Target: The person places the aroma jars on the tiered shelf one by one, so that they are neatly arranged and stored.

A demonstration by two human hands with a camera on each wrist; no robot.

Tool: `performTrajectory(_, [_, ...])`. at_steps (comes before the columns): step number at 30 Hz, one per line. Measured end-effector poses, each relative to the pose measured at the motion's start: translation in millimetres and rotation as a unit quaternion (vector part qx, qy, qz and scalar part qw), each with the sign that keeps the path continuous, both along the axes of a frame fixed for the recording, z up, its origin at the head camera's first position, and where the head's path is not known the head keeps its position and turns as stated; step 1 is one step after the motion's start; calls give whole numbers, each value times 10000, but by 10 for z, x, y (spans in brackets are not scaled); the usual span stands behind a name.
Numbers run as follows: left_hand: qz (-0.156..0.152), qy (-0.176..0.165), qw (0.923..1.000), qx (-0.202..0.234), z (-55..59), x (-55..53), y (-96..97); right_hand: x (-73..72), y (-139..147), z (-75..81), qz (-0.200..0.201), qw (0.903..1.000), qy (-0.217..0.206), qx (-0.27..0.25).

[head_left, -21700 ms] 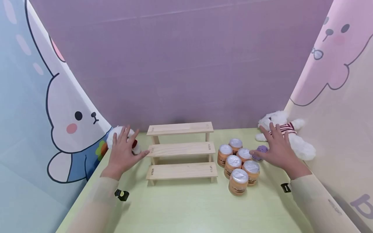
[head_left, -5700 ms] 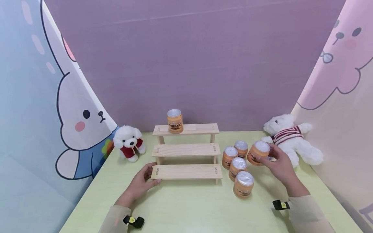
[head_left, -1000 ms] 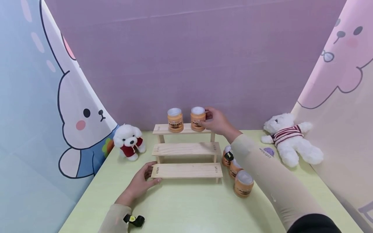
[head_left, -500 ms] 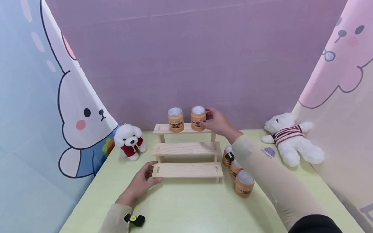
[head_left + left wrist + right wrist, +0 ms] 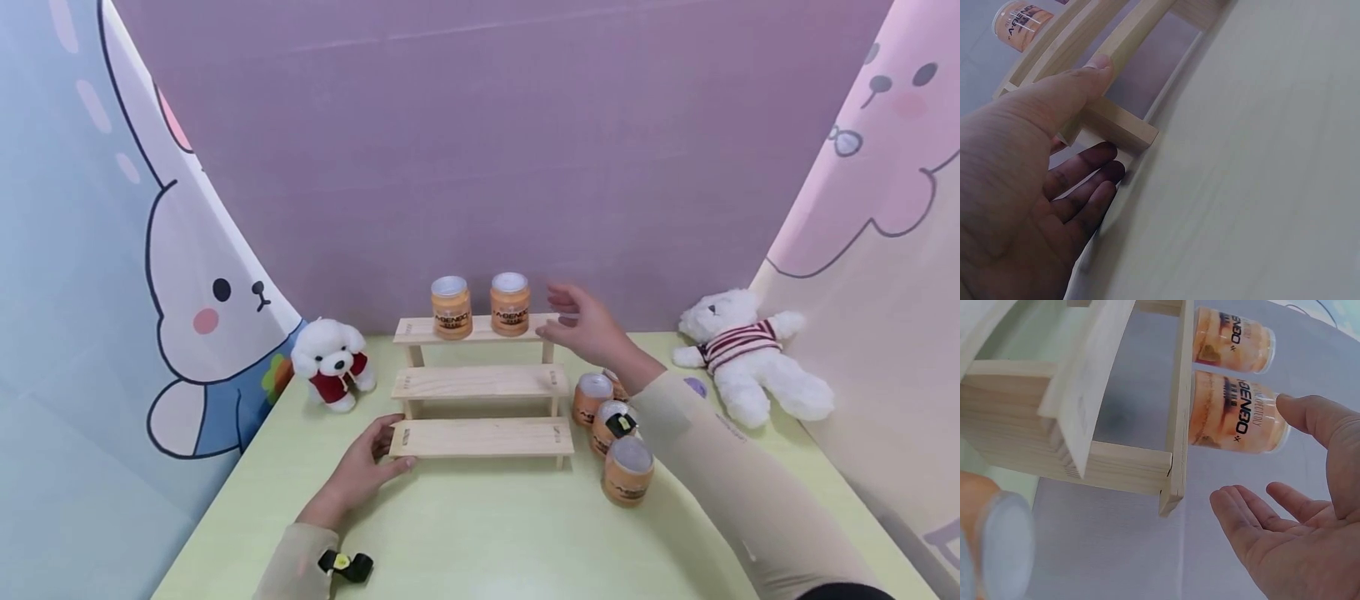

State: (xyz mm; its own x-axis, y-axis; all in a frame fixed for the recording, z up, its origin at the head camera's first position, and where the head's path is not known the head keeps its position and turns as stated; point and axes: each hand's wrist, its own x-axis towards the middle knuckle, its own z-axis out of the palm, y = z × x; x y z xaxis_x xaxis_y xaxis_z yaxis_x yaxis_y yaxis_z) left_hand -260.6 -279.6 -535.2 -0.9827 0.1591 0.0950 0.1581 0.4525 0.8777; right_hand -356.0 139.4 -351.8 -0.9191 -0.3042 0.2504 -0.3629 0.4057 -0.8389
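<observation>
R jar upright on top step of rack; L jar beside it, small gap. R hand just rt of R jar, apart, fingers loosely spread, holding nothing. 4 more jars on desk rt of rack, nearer the person than R hand, & closer to it than to L hand, which grips rack's bttm step at L end. Rack's long axis L–R.

Dark lettering that looks like "A-BENBO", its last letters unsure, stands on the left jar and right jar on the top shelf and, less clearly, on the front jar beyond the bottom shelf's right end, smaller print and the right sleeve's marking being unreadable.
</observation>
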Motion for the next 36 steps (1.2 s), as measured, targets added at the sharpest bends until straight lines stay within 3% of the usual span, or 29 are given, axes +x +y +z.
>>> performTrajectory(16, [-5, 68, 10000, -44, 2, 12, 0, 472, 349, -170, 57, 9984, 531, 175])
performTrajectory(28, [46, -6, 10000, -49, 3, 25, 5, 777, 567, -365, -10, 9984, 556, -89])
performTrajectory(36, [-115, 131, 9998, 101, -25, 17, -3, 943, 703, -519, 1, 9983, 578, 8])
